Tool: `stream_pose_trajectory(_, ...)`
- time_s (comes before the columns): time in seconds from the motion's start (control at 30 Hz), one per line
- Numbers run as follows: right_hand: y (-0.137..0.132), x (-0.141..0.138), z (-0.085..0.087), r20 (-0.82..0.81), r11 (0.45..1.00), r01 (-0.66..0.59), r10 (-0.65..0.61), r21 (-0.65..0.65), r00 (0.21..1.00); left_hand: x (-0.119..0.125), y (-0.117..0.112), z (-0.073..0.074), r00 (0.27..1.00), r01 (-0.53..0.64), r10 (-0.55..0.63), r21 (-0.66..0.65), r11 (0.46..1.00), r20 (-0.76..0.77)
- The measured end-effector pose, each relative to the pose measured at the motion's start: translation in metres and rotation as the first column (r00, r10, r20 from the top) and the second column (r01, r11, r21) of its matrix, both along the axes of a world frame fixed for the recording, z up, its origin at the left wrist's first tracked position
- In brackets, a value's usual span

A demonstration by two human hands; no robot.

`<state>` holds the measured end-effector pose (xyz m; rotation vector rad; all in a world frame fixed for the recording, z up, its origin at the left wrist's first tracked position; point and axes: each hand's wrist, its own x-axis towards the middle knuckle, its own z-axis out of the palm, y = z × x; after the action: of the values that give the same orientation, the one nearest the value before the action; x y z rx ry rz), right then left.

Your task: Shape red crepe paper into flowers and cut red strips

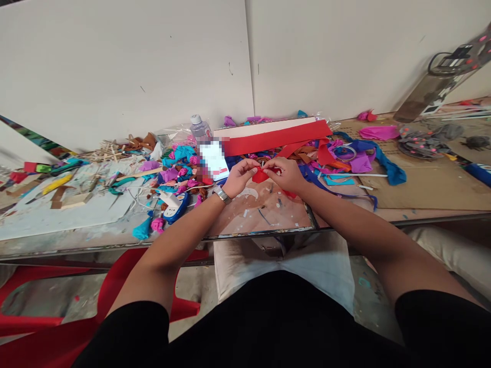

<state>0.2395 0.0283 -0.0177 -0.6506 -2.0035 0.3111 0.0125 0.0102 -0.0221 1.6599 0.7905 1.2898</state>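
Note:
Between my two hands, above the front middle of the worktable, is a small piece of red crepe paper. My left hand, with a watch on its wrist, pinches its upper left edge. The fingertips of my right hand pinch the same piece from the right, close to the left fingertips. Just behind the hands lie long red paper strips over a heap of coloured crumpled paper. A lit phone leans beside my left hand.
A blue power strip with a white plug and cable sits left. Behind the phone stands a plastic bottle. Yellow-handled cutter and wood sticks lie far left. Cardboard and a tilted dark water bottle are right. A red chair stands below.

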Motion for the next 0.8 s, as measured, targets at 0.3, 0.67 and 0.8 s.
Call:
stream_pose_trajectory(0.3,-0.0024,-0.0006,0.0009,-0.044,0.999,-0.044,0.043,-0.018,0.998,-0.0010,-0.0005,0.0008,0.998,-0.051,0.050,-0.007,0.999,-0.040)
stream_pose_trajectory(0.67,-0.0047,-0.0014,0.0042,-0.039,0.997,-0.060,0.058,-0.055,0.998,-0.0014,0.0013,-0.0060,0.994,0.113,-0.112,-0.054,0.992,0.021)
stream_pose_trajectory(0.8,-0.0041,-0.0020,0.0036,-0.050,0.995,-0.064,0.060,-0.075,0.997,-0.0009,-0.0019,-0.0018,0.990,0.138,-0.139,-0.026,0.990,-0.014)
